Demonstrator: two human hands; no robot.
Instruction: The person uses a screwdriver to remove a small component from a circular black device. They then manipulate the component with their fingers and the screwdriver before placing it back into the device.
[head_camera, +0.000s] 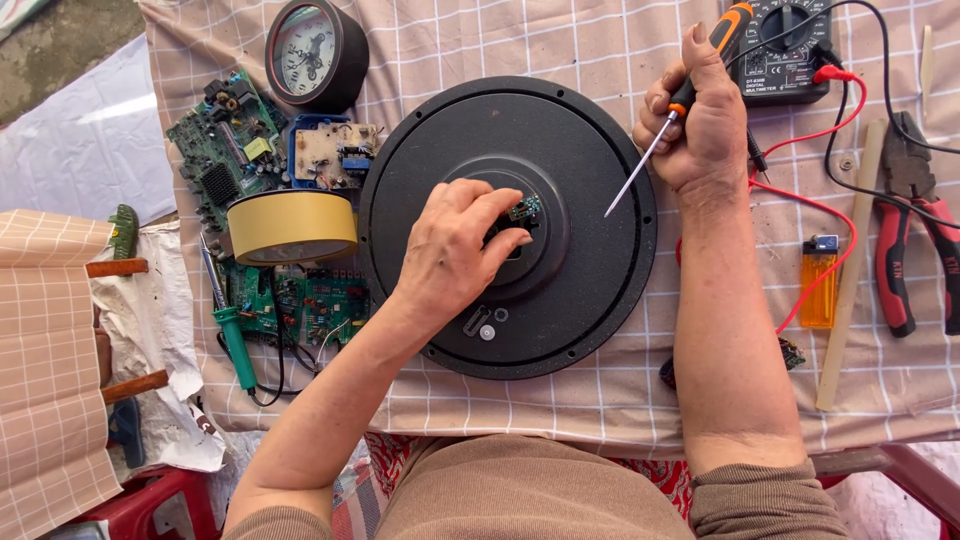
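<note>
A large round black disc (560, 300) lies flat on the checked cloth, its raised hub in the middle. My left hand (455, 250) rests on that hub, fingertips pinching at a tiny green circuit board (524, 209) set in the hub's opening. My right hand (695, 125) hovers over the disc's upper right rim, gripping a screwdriver (680, 105) with an orange and black handle; its thin metal shaft points down-left toward the hub, its tip a little short of the small board.
A roll of tan tape (290, 225) sits on green circuit boards (225, 150) at left, beside a round clock (315, 50) and a green soldering iron (235, 340). At right lie a multimeter (785, 50) with red and black leads, an orange lighter (820, 285), pliers (910, 220) and a wooden stick (850, 270).
</note>
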